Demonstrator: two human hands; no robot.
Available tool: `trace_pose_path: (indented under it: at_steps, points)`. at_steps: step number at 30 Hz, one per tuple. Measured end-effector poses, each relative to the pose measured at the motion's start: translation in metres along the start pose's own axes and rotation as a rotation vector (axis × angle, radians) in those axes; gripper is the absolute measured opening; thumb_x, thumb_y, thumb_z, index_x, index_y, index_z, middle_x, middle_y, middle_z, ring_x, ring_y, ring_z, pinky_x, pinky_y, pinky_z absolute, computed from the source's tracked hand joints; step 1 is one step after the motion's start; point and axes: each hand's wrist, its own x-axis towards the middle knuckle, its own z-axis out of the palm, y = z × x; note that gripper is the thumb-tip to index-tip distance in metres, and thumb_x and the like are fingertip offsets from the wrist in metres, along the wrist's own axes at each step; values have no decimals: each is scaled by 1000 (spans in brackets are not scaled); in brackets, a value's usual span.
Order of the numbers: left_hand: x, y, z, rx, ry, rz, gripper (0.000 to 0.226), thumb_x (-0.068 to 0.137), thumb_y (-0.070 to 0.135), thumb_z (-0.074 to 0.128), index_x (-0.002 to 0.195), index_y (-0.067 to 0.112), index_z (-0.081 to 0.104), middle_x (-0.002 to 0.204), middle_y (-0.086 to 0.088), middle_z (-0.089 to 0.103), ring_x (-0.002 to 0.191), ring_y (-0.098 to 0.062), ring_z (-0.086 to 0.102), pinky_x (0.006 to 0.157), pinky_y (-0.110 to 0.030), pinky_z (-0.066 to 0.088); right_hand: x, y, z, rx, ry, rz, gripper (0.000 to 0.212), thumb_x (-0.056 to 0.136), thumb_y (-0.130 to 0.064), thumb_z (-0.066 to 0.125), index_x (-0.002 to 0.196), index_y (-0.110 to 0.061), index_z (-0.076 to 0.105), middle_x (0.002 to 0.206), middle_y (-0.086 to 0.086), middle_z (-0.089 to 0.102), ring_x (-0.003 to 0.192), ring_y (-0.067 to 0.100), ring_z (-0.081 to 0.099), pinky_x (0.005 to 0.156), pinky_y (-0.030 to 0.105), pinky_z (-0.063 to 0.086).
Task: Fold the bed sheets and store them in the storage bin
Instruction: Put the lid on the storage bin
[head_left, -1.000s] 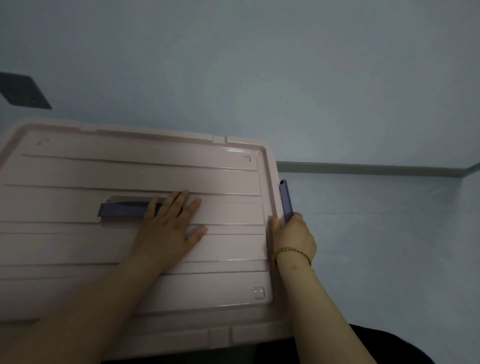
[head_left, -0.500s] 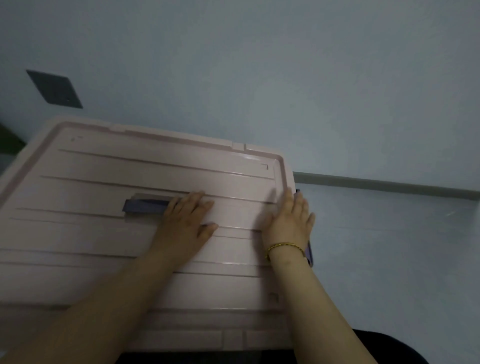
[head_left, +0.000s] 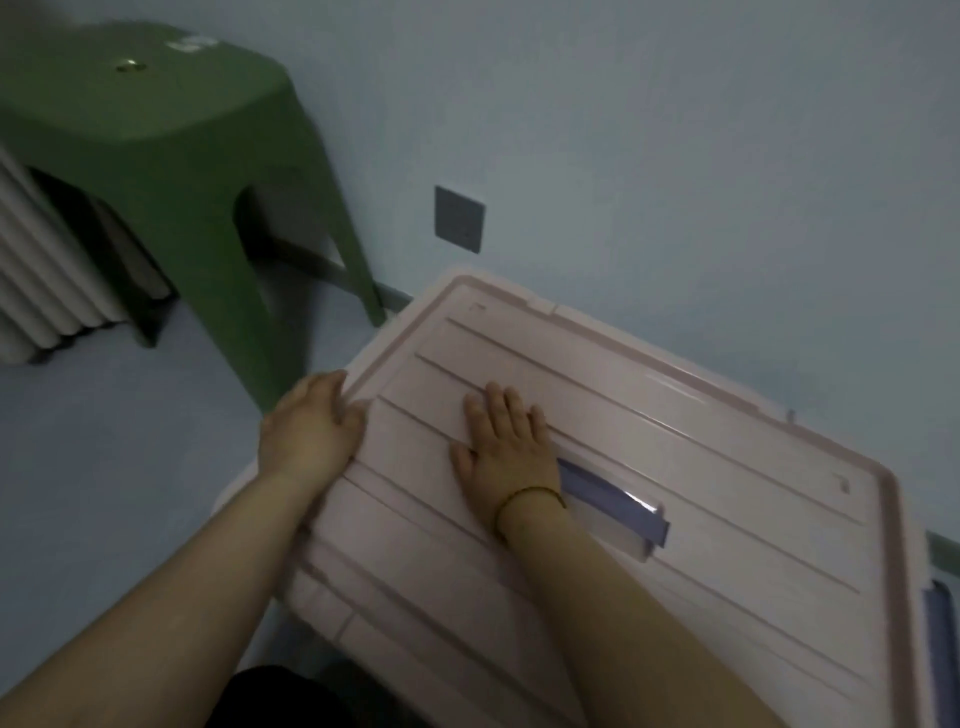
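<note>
Right hand (head_left: 506, 447) lies palm down on the storage bin lid (head_left: 727, 519) near its middle, fingers straight and slightly spread, holding nothing, forearm running back to the lid's near edge. A thin bracelet (head_left: 530, 493) sits on that wrist. Left hand (head_left: 311, 431) is at the lid's left edge, palm down, fingers fairly straight with tips touching the rim. It is motion-blurred, but no curled grip shows. The lid is pale pink glossy plastic, a rounded rectangle with a raised rim and long parallel grooves, and it sits closed on the bin, tilted across the view. A flat purple handle (head_left: 613, 499) lies in a recess at the lid's centre, just right of the right hand, partly covered by the wrist. A purple latch (head_left: 937, 639) is at the lid's right edge, cut off by the frame. The bin body under the lid is almost fully hidden, and its contents cannot be seen. A green moulded plastic stool (head_left: 156, 130) with splayed legs stands beyond the lid's left corner, blurred. A white ribbed radiator (head_left: 36, 270) is further left of the lid, cut off. A dark grey square wall plate (head_left: 460, 219) is on the pale blue wall (head_left: 675, 156) beyond the lid's far edge. The floor (head_left: 104, 467) left of the lid is smooth blue. Dark clothing (head_left: 291, 696) shows at the lid's near side, detail unclear.
</note>
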Motion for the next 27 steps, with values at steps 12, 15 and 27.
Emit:
trace_pose_path:
  at_steps: [12, 15, 27]
  points:
    - [60, -18, -19, -531, -483, -418, 96, 66, 73, 59, 139, 14, 41, 146, -7, 37, 132, -28, 37, 112, -41, 25, 6, -2, 11, -25, 89, 22, 99, 53, -43, -24, 148, -20, -7, 156, 4, -14, 144, 21, -11, 102, 32, -20]
    - [58, -11, -18, -604, -595, -461, 66, 84, 58, 47, 132, 13, 48, 128, -9, 54, 113, -26, 51, 105, -32, 31, 8, -3, 11, 1, 106, 21, 98, 56, -45, -20, 149, -19, -1, 156, 5, -8, 144, 24, -7, 101, 35, -22]
    - [47, 15, -10, -59, -125, -83, 52, 86, 32, 61, 131, 11, 45, 128, -15, 54, 112, -32, 53, 82, -31, 41, 13, -2, 10, -20, 94, 32, 99, 54, -43, -21, 149, -20, -3, 156, 4, -11, 144, 22, -9, 105, 32, -18]
